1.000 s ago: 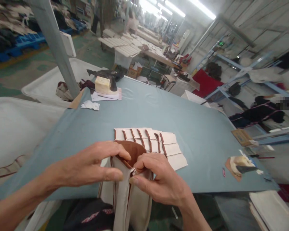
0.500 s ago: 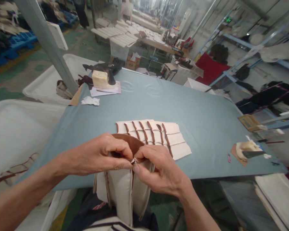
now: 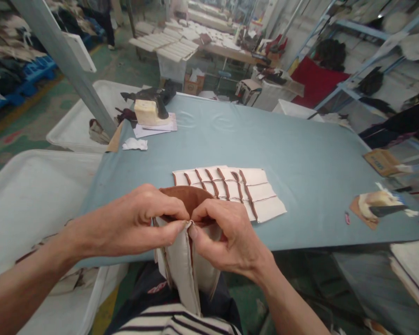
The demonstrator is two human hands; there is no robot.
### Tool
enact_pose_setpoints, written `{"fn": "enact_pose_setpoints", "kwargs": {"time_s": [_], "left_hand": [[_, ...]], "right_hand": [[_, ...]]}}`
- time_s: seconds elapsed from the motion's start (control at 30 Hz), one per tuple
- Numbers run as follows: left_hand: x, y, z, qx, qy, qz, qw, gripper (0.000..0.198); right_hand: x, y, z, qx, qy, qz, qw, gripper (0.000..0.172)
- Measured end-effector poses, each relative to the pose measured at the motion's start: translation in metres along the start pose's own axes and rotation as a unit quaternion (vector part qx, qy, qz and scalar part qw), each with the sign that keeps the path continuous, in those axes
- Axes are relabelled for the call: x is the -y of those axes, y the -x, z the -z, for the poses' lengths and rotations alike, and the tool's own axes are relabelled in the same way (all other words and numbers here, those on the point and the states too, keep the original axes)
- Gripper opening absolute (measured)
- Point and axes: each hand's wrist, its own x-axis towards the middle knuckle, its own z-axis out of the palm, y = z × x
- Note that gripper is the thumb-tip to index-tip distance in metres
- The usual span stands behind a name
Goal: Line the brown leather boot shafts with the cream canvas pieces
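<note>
Between my two hands hangs a cream fabric piece with a brown inner side, sewn in panels. My left hand pinches its top edge between thumb and forefinger. Right beside that grip, my right hand pinches the same edge, thumb and fingertips almost touching those of the left. A small bit of the folded edge shows between the thumbs; the rest is covered by the fingers. Just beyond my hands, a row of overlapping cream panels with brown edges lies flat on the blue-green table.
A yellowish block with a black part rests on papers at the table's far left, near a crumpled white paper. At the right stands a similar yellowish object on a brown board. White tubs flank the left side.
Both hands have risen slightly with the fabric piece, their pinching fingertips drawing closer together at its edge. The camera view has shifted a little, moving the table items to the right.
</note>
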Motion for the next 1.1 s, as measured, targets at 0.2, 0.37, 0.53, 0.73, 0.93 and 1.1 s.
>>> {"fn": "enact_pose_setpoints", "kwargs": {"time_s": [0.2,0.37,0.53,0.73,0.93,1.1], "left_hand": [[-0.009,-0.006,-0.025,-0.1,0.128,0.091,0.982,0.024],[-0.006,-0.004,-0.037,-0.083,0.207,0.156,0.962,0.025],[-0.009,-0.005,-0.032,-0.052,0.234,0.152,0.959,0.021],[-0.007,-0.002,-0.027,0.003,0.237,0.136,0.962,0.027],[-0.004,0.004,-0.018,0.064,0.216,0.091,0.97,0.025],[-0.007,0.004,-0.022,0.028,0.124,0.074,0.989,0.022]], "right_hand": [[0.001,0.0,-0.011,-0.03,-0.156,-0.129,0.979,0.021],[0.0,0.0,-0.006,0.018,-0.116,-0.176,0.977,0.02],[0.008,-0.003,0.003,0.036,-0.088,-0.137,0.986,0.021],[0.01,0.002,0.007,0.034,-0.085,-0.101,0.991,0.017],[-0.002,0.013,0.015,0.079,-0.141,-0.026,0.987,0.014],[-0.009,0.019,0.016,0.044,-0.044,0.065,0.996,0.015]]}}
